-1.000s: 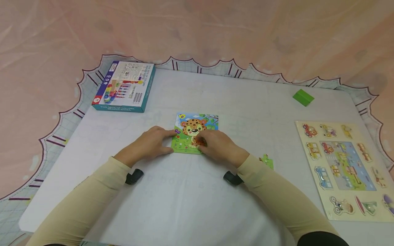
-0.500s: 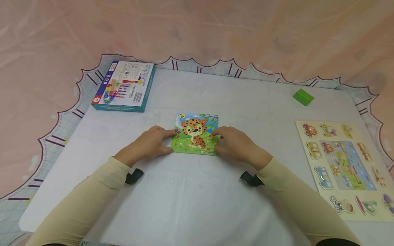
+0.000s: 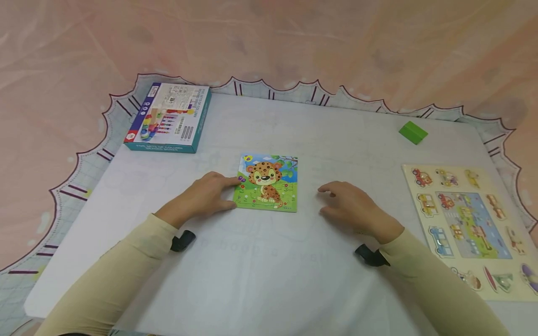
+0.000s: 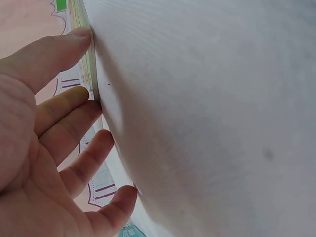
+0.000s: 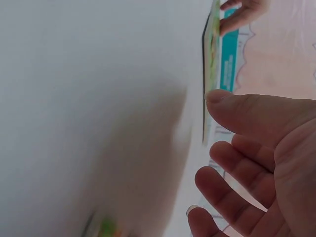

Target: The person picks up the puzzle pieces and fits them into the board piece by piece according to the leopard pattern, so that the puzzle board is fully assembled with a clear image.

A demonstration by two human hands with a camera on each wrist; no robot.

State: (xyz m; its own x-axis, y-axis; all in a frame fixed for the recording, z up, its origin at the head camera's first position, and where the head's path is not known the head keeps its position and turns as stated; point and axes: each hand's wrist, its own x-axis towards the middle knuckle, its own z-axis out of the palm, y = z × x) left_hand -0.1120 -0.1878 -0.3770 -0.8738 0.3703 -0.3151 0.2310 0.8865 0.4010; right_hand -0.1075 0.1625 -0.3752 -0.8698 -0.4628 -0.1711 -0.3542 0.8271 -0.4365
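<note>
A square jigsaw puzzle with a leopard cub on grass lies flat on the white table. My left hand rests at its left edge, the thumb and index fingertip touching the side of the board. In the left wrist view the thumb meets the board's thin edge, and the other fingers are loosely bent. My right hand hovers to the right of the puzzle, apart from it, fingers loosely bent and holding nothing. In the right wrist view a blurred green and orange thing shows at the bottom; its kind is unclear.
A boxed toy set lies at the back left. At the back right sits a green block. A pegged picture board with vehicles and animals lies on the right, partly behind the right sleeve.
My right hand has let go of the piece in the puzzle's lower right area and moved right, away from the board. The left hand has stayed at the left edge.
</note>
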